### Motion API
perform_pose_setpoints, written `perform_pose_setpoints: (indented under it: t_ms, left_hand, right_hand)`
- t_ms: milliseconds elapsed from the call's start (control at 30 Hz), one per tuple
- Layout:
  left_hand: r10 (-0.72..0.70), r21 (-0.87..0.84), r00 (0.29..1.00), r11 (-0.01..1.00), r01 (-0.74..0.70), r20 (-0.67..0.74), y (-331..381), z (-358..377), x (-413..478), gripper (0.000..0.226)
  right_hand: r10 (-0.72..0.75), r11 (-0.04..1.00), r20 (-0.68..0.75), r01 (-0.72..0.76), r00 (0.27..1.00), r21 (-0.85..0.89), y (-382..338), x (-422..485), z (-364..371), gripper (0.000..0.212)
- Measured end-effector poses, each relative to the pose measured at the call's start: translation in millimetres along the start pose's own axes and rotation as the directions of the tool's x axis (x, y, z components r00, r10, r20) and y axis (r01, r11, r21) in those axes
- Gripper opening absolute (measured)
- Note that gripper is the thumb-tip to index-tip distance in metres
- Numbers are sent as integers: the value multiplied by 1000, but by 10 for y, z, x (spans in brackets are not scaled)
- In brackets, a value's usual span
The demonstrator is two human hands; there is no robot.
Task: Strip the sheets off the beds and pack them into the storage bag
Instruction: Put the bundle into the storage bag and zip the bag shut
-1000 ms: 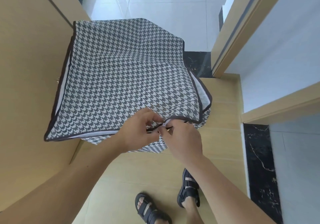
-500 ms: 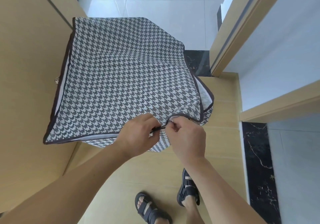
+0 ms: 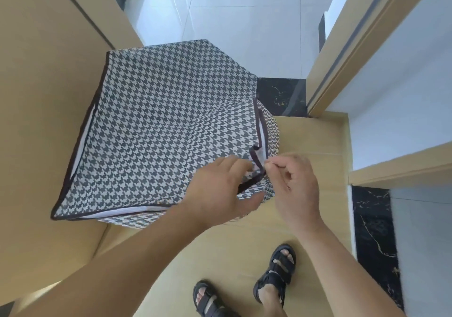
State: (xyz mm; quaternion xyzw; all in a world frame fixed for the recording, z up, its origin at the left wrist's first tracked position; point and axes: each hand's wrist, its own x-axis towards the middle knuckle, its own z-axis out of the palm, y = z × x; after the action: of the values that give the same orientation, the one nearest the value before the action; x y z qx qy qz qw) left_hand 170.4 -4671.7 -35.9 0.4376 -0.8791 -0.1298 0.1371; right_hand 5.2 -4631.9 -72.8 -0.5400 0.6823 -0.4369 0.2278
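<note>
A big black-and-white houndstooth storage bag (image 3: 159, 130) with dark piping stands on the wooden floor against a wooden panel. White fabric shows in the gap under its lid along the near and left edges. My left hand (image 3: 217, 192) presses on the lid's near right corner and holds the fabric there. My right hand (image 3: 293, 184) pinches the small zipper pull (image 3: 265, 167) at that same corner, thumb and forefinger closed on it. No bed or loose sheets are in view.
A tall wooden panel (image 3: 46, 96) rises at the left. A door frame (image 3: 342, 47) and a black marble threshold (image 3: 281, 96) lie at the right, with white tiles beyond. My feet in dark sandals (image 3: 274, 280) stand on the wood floor below.
Both hands have moved right along the bag's near edge to its right corner, with the zipper pull travelling along. The view has shifted so the bag sits lower and further left.
</note>
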Motion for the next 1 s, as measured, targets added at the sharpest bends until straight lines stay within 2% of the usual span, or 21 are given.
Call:
perform_pose_setpoints:
  t_ms: [100,200,300,367,400,467,533,600,667,733,800,867,933,1000]
  left_hand:
    - [63,-94,998,994,-64,-10,123,71,262,21]
    - [134,-328,975,942,-70,175,80,79,331,13]
    - [152,-481,862,869,117,484,81,78,343,21]
    - [64,-513,787,790,336,614,65,79,433,23]
    - [-28,-500,772,747,438,635,40,75,532,31]
    - [-280,-444,790,703,556,545,-58,100,794,47]
    - [-440,-350,807,740,574,395,-200,139,1066,47]
    - [-419,-355,822,755,551,386,-311,200,1242,38]
    - [-329,-470,815,688,552,477,-385,257,1281,29]
    - [-206,-545,785,617,567,584,-428,259,1228,25]
    - [-65,-545,749,644,537,660,-455,238,1140,24]
    - [-10,-478,706,730,489,708,-493,189,1178,28]
    - [-127,-394,712,760,517,691,-604,115,1433,46]
    - [-351,-369,759,713,596,548,-762,74,1797,57]
  right_hand:
    - [-15,1000,87,15,996,4,107,176,-63,5]
    - [60,998,223,-51,973,-47,297,555,-81,8]
    - [164,986,307,-158,937,-42,376,932,-35,11]
    - [147,988,358,-154,922,-7,370,1071,2,10]
    - [127,990,382,-141,915,8,353,1113,17,9]
    - [116,988,399,-147,909,48,315,1185,36,9]
    - [131,982,391,-175,911,77,294,1272,58,14]
    - [132,980,404,-182,905,87,300,1401,82,14]
    - [113,982,442,-169,890,89,302,1565,120,15]
    - [117,983,422,-165,899,77,307,1797,185,16]
    - [152,982,367,-183,918,52,288,2082,288,12]
    - [178,977,330,-205,927,50,249,2341,380,7]
    - [170,975,310,-204,935,83,226,2521,460,6]
    - [133,978,309,-176,942,114,189,2631,527,11]
